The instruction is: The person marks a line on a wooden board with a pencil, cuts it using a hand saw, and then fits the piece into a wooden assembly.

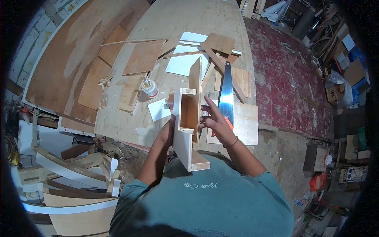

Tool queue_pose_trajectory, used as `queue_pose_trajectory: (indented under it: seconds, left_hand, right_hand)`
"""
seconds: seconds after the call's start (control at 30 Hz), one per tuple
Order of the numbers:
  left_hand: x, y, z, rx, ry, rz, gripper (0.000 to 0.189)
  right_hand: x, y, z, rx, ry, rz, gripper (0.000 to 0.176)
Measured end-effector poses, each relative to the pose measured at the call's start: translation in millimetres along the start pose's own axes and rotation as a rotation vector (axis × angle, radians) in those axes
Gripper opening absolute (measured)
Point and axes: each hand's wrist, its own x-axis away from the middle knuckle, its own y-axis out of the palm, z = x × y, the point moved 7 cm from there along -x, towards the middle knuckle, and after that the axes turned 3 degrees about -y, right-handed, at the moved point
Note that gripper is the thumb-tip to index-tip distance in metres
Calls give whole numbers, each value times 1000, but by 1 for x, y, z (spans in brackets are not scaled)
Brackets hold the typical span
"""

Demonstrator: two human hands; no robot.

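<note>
A wooden box-like assembly [185, 136] with a white outer face stands on edge close to my chest, its hollow side facing up. My left hand [166, 132] presses against its white side, the fingers mostly hidden behind it. On the other side my right hand [215, 120] has its fingers spread, with the fingertips at or near the brown panel [195, 77]. Beside the right hand lies a handsaw [226, 94], its red handle partly under that hand. A glass jar [150, 89] and a small white square [159, 110] are left of the assembly.
The workbench [173, 19] carries brown boards [144, 57], white panels [183, 61], wood strips and a pale board [246, 124] at its right edge. A large brown sheet [67, 55] leans at the left. Offcuts [75, 173] are piled at the lower left.
</note>
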Motion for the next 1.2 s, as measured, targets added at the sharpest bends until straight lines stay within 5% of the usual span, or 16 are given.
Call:
queue_pose_trajectory:
  seconds: [0.13, 0.47, 1.2]
  left_hand:
    - [0, 9, 2, -32, 59, -29, 77]
    - [7, -1, 0, 34, 64, 113, 61]
    - [25, 12, 48, -537, 310, 248, 92]
  right_hand:
    - [-13, 2, -5, 364, -29, 15, 75]
    - [-7, -1, -1, 219, -29, 18, 69]
    - [4, -17, 12, 26, 266, -56, 59]
